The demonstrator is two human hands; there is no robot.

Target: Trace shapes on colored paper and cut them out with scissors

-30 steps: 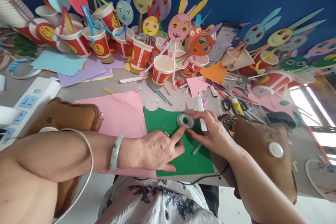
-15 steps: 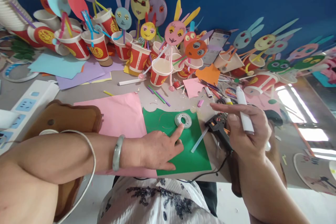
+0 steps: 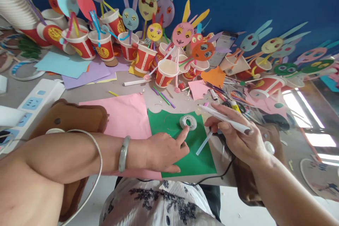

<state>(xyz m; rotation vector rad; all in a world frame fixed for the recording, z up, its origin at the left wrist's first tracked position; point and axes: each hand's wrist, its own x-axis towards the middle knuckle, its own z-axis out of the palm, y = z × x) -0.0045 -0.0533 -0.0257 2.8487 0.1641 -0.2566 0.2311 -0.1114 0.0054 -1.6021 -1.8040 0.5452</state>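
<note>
My left hand point(image 3: 166, 151) lies over the green paper point(image 3: 169, 120), palm down, thumb and index finger stretched out. Its index fingertip presses on a roll of clear tape point(image 3: 188, 122), which rests flat on the paper. In my right hand point(image 3: 239, 137) is a white marker pen point(image 3: 225, 117), held along its barrel with the thin tip pointing left, above the paper's right edge. Below that hand a clear glue stick point(image 3: 203, 144) juts over the green paper; the black glue gun behind it is mostly hidden by my fingers. Pink paper point(image 3: 124, 113) lies under my left wrist.
Red paper cups point(image 3: 165, 72) carrying paper rabbit faces line the back. A power strip point(image 3: 33, 107) stands at left, with brown cushions point(image 3: 71, 118) near my arms. Scissors and pens point(image 3: 219, 95) clutter the right. A white cable loops across my left forearm.
My right hand has moved left and tilted the marker from nearly upright to a slant, its thin tip now showing. The left hand keeps its finger on the tape; the view has shifted slightly.
</note>
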